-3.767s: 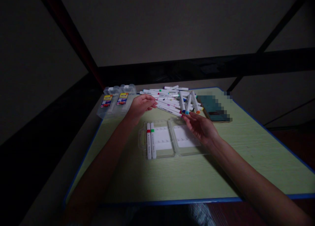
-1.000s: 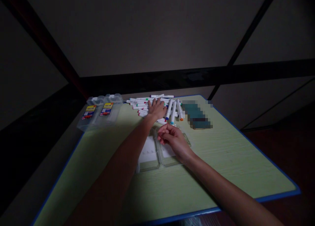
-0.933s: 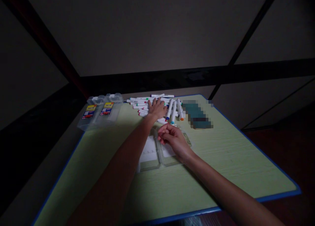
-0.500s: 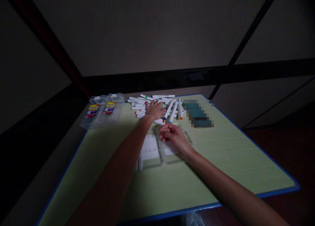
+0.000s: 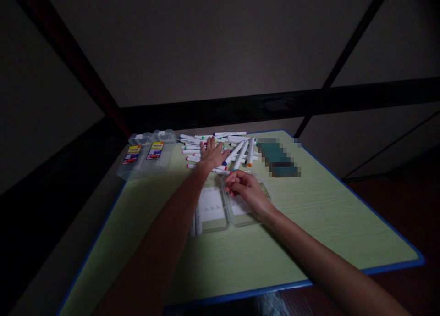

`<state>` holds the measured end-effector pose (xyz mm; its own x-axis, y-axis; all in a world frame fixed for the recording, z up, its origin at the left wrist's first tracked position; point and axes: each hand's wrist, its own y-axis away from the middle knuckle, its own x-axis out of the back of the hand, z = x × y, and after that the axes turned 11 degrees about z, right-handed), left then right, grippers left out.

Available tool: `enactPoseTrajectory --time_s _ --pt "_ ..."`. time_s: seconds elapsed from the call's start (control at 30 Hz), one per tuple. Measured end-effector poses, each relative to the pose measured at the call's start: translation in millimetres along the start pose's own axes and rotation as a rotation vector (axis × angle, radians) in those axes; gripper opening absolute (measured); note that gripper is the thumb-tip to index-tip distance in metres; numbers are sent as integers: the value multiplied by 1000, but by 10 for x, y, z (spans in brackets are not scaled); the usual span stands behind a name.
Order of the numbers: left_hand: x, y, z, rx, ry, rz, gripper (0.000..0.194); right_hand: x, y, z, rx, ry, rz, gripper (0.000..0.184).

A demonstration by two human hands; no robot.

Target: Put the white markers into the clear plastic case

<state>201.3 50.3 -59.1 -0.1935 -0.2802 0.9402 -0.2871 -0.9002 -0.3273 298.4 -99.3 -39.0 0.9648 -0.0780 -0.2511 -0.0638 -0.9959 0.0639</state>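
Observation:
My left hand (image 5: 211, 154) lies palm down on a loose pile of white markers (image 5: 239, 139), its fingers spread. The markers have coloured bands and ends, among them blue, orange, red and green. My right hand (image 5: 245, 186) hovers over the right half of an opened clear plastic case (image 5: 227, 224). Its fingers are curled in and no object shows in them. A white insert (image 5: 211, 203) lies in the case's left half. Two markers (image 5: 198, 222) stand side by side along its left edge, partly hidden by my left forearm.
Two more clear cases (image 5: 161, 158) with yellow and blue labels lie at the table's far left. A blurred teal flat object (image 5: 277, 155) lies right of the markers. The pale green table (image 5: 330, 224) has a blue edge, with a wall behind it.
My left hand has gone from near a marker to the pile, then slid slightly left and toward me, shifting and spreading markers. My right hand has drawn back over the case and curled.

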Motion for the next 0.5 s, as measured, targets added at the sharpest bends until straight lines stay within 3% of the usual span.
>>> enactPoseTrajectory --time_s 0.5 --pt "-42 26 -241 78 -3 -11 59 7 16 -12 28 20 -25 9"
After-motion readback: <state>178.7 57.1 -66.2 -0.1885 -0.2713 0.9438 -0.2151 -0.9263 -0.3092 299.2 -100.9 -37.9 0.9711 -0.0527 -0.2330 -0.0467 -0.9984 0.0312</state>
